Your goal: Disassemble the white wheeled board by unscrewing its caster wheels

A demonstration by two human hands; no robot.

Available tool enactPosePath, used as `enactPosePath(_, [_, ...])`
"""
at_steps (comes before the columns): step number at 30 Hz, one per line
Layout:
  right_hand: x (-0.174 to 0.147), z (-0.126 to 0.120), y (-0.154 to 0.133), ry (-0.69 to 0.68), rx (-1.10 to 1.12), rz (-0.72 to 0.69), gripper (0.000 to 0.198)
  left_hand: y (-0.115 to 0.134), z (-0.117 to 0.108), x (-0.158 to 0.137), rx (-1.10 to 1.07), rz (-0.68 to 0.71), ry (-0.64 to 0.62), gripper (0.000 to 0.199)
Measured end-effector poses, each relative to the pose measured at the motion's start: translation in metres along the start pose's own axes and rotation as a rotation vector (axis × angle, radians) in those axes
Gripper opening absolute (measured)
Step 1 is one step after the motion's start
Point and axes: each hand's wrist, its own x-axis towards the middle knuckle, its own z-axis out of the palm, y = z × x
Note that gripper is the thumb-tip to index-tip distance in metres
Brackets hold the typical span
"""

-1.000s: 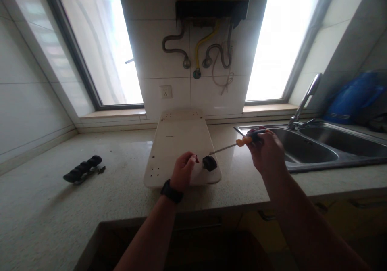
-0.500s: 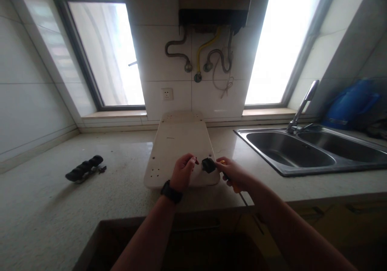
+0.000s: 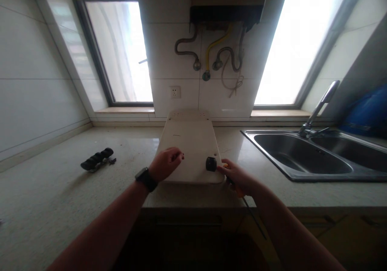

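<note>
My right hand [image 3: 238, 177] is closed round a screwdriver [image 3: 254, 218] with an orange and black handle, its shaft pointing down past the counter edge. At the fingertips of that hand is a short, blocky black piece [image 3: 211, 164], over the near right corner of a cream-white board [image 3: 193, 136]. Whether the fingers pinch it or only touch it, I cannot tell. My left hand [image 3: 167, 163], with a dark watch on the wrist, is over the board's near left part. Its fingers are curled, with a tiny dark thing at the tips, too small to name.
On the counter at left lies a row of black ribbed pieces [image 3: 97, 159] with a small dark bit [image 3: 112, 161] beside it. A double steel sink [image 3: 290, 178] with a tap [image 3: 317, 109] is at right. A wall socket [image 3: 174, 92] and pipes [image 3: 206, 61] are behind the board.
My left hand has moved left, away from the black piece. The black piece has turned a little near my right fingertips. The view has shifted slightly left.
</note>
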Motion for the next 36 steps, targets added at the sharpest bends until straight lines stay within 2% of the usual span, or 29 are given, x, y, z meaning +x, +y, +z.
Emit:
enactPosePath(2, [0.0,0.0,0.001,-0.026,0.014,-0.003,0.051,-0.02,-0.045,-0.008,0.32,0.014,-0.028,0.022])
enactPosePath(3, [0.0,0.0,0.001,-0.036,0.022,-0.007,0.051,-0.033,-0.069,-0.014,0.436,-0.022,-0.019,0.025])
enactPosePath(5, [0.001,0.0,0.002,-0.042,0.034,-0.017,0.051,-0.063,-0.117,-0.032,0.61,-0.154,0.048,0.031])
enactPosePath(7, [0.001,0.0,0.002,-0.034,0.033,-0.018,0.052,-0.093,-0.157,-0.054,0.71,-0.344,0.122,0.037])
enactPosePath(9, [0.002,-0.001,0.003,-0.031,0.024,-0.012,0.053,-0.119,-0.186,-0.076,0.773,-0.52,0.195,0.041])
enactPosePath(11, [0.003,-0.001,0.004,-0.026,0.014,-0.003,0.054,-0.138,-0.201,-0.092,0.818,-0.624,0.242,0.044])
enactPosePath(15, [0.005,-0.002,0.007,0.006,0.006,0.019,0.058,-0.16,-0.204,-0.103,0.875,-0.739,0.256,0.047])
enactPosePath(22, [0.005,-0.001,0.009,-0.009,0.009,0.027,0.055,-0.18,-0.198,-0.092,0.96,-0.838,0.262,0.048])
enactPosePath(29, [0.001,0.002,0.005,-0.038,0.039,0.017,0.05,-0.183,-0.2,-0.094,0.97,-0.854,0.216,0.045])
enactPosePath(36, [0.002,0.0,0.008,-0.011,0.021,0.033,0.056,-0.179,-0.198,-0.095,0.967,-0.847,0.233,0.044])
